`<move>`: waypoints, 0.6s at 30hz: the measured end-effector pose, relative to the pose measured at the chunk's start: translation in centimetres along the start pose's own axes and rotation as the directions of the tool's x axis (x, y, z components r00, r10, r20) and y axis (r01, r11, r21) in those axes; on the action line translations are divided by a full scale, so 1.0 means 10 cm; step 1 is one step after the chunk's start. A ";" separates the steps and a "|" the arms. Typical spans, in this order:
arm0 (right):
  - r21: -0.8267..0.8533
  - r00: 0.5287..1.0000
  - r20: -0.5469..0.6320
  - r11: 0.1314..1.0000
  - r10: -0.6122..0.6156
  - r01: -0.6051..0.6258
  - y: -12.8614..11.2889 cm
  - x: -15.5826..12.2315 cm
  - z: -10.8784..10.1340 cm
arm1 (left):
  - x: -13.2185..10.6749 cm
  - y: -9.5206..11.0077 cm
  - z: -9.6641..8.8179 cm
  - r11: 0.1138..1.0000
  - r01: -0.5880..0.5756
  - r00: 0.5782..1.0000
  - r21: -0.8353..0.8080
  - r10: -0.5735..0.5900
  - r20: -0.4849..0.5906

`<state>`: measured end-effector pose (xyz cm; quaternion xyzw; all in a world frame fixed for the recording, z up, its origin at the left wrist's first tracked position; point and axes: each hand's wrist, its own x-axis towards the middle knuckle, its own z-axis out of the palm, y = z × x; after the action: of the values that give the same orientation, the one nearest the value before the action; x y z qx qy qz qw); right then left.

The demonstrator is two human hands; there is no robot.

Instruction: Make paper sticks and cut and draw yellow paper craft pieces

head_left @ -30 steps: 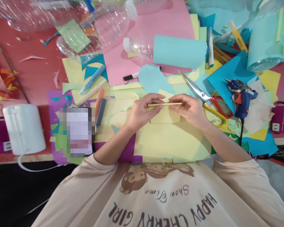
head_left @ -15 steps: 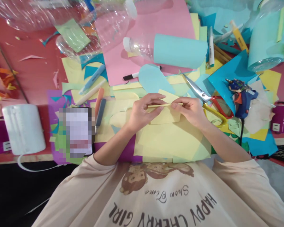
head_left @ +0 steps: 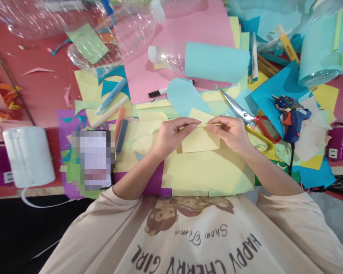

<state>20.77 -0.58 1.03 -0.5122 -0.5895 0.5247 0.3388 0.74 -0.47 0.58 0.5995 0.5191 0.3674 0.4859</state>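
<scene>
A thin wooden stick [head_left: 207, 125] lies crosswise between my two hands, just above a small yellow paper piece [head_left: 200, 141]. My left hand [head_left: 171, 135] pinches the stick's left part with thumb and fingers closed. My right hand [head_left: 230, 133] pinches its right part the same way. The paper's upper edge sits against the stick and hangs below it. Under both hands lie larger yellow sheets [head_left: 205, 171] on the cluttered table.
Red-handled scissors [head_left: 253, 118] and a blue glue gun [head_left: 291, 116] lie to the right. A bottle wrapped in light blue paper [head_left: 208, 61] rests on a pink sheet [head_left: 185, 34] ahead. Markers [head_left: 111, 95], a white roll [head_left: 28, 156] and clear bottles [head_left: 103, 38] are at left.
The stick has tilted and shifted slightly while my fingers worked it against the paper's top edge. The yellow piece now shows a corner above the stick. My hands stay in place.
</scene>
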 end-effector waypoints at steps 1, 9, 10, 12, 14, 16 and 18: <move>0.008 1.000 0.001 1.000 0.005 -0.005 0.00 0.00 0.00 | 0.00 0.00 0.00 1.000 0.009 1.000 -0.002 -0.009 0.000; 0.058 1.000 -0.018 0.998 0.022 -0.021 -0.03 0.00 0.00 | 0.01 0.00 -0.01 0.999 0.029 0.999 -0.016 -0.028 0.034; 0.061 0.999 -0.021 0.998 0.027 -0.026 -0.03 0.00 0.00 | 0.01 0.00 -0.01 0.999 0.027 0.999 -0.019 -0.027 0.034; 0.064 0.999 -0.021 0.997 0.036 -0.034 -0.03 0.00 0.00 | 0.00 0.01 -0.01 0.999 0.029 0.999 -0.026 -0.028 0.028; 0.066 0.999 -0.015 0.997 0.037 -0.036 -0.03 0.00 0.00 | 0.00 0.02 -0.01 0.999 0.029 0.999 -0.035 -0.028 0.015; 0.057 0.999 -0.014 0.998 0.036 -0.035 -0.02 0.00 0.00 | 0.00 0.02 0.00 0.999 0.023 1.000 -0.048 -0.023 0.004; 0.042 0.999 -0.018 0.999 0.031 -0.030 -0.02 0.00 0.00 | 0.00 0.02 0.00 0.998 0.022 1.000 -0.062 -0.022 0.001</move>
<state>20.69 -0.54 1.23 -0.5188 -0.5672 0.5373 0.3470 0.78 -0.44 0.75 0.5783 0.5139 0.3781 0.5084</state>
